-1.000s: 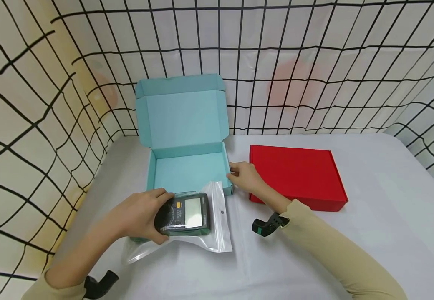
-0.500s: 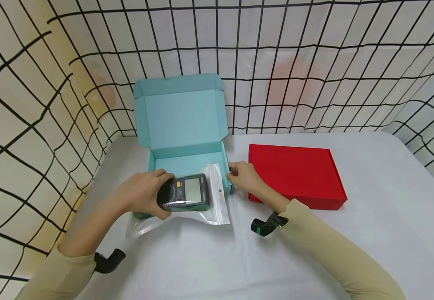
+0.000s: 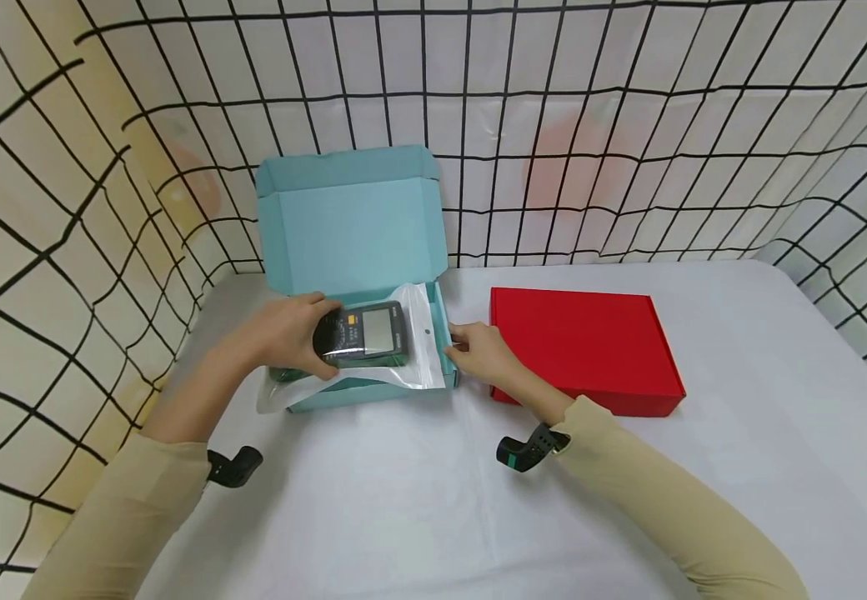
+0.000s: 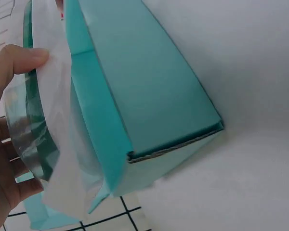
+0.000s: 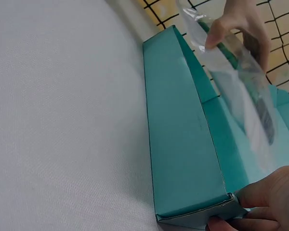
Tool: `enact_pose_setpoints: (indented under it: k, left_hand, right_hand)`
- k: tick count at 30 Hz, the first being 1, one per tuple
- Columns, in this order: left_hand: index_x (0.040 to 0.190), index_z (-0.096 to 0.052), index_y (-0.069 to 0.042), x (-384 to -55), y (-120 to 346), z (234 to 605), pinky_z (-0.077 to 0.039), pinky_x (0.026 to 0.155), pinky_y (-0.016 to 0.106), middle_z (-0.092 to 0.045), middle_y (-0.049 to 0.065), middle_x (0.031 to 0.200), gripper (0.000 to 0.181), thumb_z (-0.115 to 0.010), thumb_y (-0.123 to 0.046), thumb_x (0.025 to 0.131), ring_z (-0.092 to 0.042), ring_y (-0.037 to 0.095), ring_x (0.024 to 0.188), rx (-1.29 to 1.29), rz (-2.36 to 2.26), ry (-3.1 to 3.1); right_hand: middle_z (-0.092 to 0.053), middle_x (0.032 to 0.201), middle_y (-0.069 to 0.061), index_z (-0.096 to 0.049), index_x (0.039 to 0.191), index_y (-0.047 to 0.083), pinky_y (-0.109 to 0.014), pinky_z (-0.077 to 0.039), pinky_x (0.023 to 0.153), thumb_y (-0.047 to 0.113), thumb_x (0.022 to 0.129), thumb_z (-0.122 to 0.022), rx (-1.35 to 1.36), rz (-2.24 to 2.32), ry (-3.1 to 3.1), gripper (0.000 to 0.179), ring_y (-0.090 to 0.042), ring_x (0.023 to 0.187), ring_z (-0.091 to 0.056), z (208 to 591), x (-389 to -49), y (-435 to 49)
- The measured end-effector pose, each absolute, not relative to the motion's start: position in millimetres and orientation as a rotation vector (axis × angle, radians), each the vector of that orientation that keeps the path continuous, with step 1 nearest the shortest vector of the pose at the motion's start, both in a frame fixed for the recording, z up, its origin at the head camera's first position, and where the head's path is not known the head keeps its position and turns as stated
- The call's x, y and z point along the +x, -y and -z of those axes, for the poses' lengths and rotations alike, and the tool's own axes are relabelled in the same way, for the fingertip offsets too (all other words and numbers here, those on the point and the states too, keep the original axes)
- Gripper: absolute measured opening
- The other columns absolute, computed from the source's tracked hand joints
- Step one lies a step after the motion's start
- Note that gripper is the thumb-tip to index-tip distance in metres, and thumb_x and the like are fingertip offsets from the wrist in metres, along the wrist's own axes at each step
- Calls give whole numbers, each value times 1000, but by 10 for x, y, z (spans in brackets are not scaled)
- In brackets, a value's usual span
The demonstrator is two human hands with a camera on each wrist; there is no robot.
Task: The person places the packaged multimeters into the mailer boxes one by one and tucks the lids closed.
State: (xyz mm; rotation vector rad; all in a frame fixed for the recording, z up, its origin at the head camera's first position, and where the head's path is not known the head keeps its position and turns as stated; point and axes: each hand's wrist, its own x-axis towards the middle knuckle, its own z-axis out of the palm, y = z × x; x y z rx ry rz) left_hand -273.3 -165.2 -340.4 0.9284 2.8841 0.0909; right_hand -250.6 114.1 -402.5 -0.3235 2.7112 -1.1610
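My left hand (image 3: pixel 291 333) grips a dark digital multimeter (image 3: pixel 378 332) inside a clear zip bag (image 3: pixel 426 342). The meter lies over the tray of an open teal cardboard box (image 3: pixel 354 229), whose lid stands up at the back. In both wrist views the bagged meter is tilted, above the box's front wall (image 4: pixel 144 72). At the box's front right corner, my right hand (image 3: pixel 482 354) pinches the side wall, with the thumb inside and fingers outside in the right wrist view (image 5: pixel 267 202). The tray floor is mostly hidden in the head view.
A closed red box (image 3: pixel 583 350) lies right of the teal one, just beyond my right hand. Black wire mesh (image 3: pixel 523 158) rises behind and to the left of the white-covered table (image 3: pixel 403 500).
My left hand has carried the bagged multimeter away from me, from in front of the teal box to over its tray. The right hand has stayed at the box's side wall.
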Motion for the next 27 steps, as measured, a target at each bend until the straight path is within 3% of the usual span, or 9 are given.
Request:
enact_pose_setpoints:
  k: [15, 27]
  left_hand:
    - [135, -41, -7, -3075, 1425, 3568, -48, 78, 44, -51, 10, 121, 92, -73, -51, 61, -54, 25, 96, 821, 0, -2792]
    - [133, -42, -5, -3077, 1416, 3783, -48, 82, 45, -51, 12, 121, 89, -74, -49, 62, -53, 26, 98, 857, 0, -2810]
  right_hand:
    - [-56, 124, -16, -43, 132, -1, -33, -52, 82, 11, 86, -60, -312, 1188, -2710, 50, -25, 99, -63, 4036, -2502, -1138]
    - [-56, 124, -17, -43, 132, -2, -34, -51, 82, 9, 86, -59, -325, 1185, -2715, 49, -27, 99, -63, 4023, -2506, -1136]
